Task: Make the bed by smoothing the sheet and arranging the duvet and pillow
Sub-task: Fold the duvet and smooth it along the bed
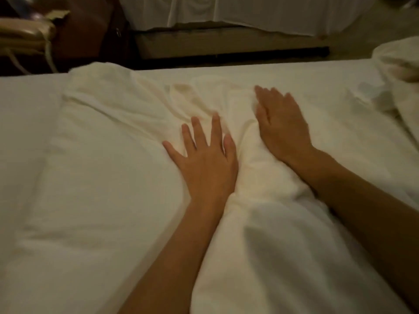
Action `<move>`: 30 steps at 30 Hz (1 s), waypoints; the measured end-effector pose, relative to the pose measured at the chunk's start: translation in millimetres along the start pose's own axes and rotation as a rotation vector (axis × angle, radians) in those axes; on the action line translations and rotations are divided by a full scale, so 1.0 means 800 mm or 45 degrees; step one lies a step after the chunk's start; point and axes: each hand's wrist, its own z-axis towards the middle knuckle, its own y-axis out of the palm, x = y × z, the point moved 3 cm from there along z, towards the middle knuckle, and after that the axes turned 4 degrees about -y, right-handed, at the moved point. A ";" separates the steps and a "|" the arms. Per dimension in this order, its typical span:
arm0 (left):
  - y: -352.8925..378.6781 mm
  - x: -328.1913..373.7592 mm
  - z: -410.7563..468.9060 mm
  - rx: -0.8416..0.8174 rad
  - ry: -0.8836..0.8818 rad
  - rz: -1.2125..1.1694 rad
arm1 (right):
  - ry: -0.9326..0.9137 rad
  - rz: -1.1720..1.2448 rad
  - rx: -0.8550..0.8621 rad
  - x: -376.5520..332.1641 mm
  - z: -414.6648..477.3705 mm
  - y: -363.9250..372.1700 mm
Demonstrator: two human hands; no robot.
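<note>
surface: i see a smooth white bed sheet [25,114] lying flat along the left side and the far edge of the mattress.
duvet: a crumpled white fabric duvet [108,141] lies across the middle of the bed, on top of the sheet, from the far edge down toward me. a raised fold [256,175] of it runs between my two wrists.
left hand: my left hand [204,162] lies palm down on the duvet, just left of the fold, fingers straight and spread apart.
right hand: my right hand [281,125] lies on the duvet on the other side of the fold, farther up. its fingers are straight and close together, slightly blurred.
right edge: a bunched heap of white bedding [399,64] sits at the far right. i cannot tell if it is pillow or duvet.
room: the light is dim and warm. across a dark gap stands a second bed with a hanging white sheet [226,12] over a tan base [226,43]. at top left are a dark brown wooden cabinet [90,28] and a chair with a beige padded arm [22,30].
</note>
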 end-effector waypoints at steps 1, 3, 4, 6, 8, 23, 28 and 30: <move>0.006 -0.007 0.005 0.021 0.012 0.044 | -0.049 0.005 -0.092 0.005 -0.006 0.006; 0.014 -0.016 0.006 0.048 0.049 0.098 | 0.022 -0.154 -0.158 0.051 -0.025 0.015; 0.017 -0.017 0.005 0.051 0.070 0.113 | 0.082 -0.227 -0.147 0.077 -0.035 0.016; 0.020 -0.014 0.002 0.033 0.092 0.140 | 0.216 -0.307 -0.142 0.111 -0.051 0.010; 0.024 -0.016 0.002 0.035 0.093 0.165 | 0.262 -0.300 -0.083 0.095 -0.060 -0.001; -0.024 -0.035 -0.107 -0.317 0.126 0.235 | 0.233 -0.284 -0.269 0.026 -0.238 -0.048; -0.038 0.027 -0.201 -0.640 -0.048 0.079 | 0.135 -0.222 -0.061 0.005 -0.315 -0.069; -0.043 0.036 -0.237 -0.506 0.010 0.065 | 0.146 -0.260 -0.072 0.034 -0.337 -0.064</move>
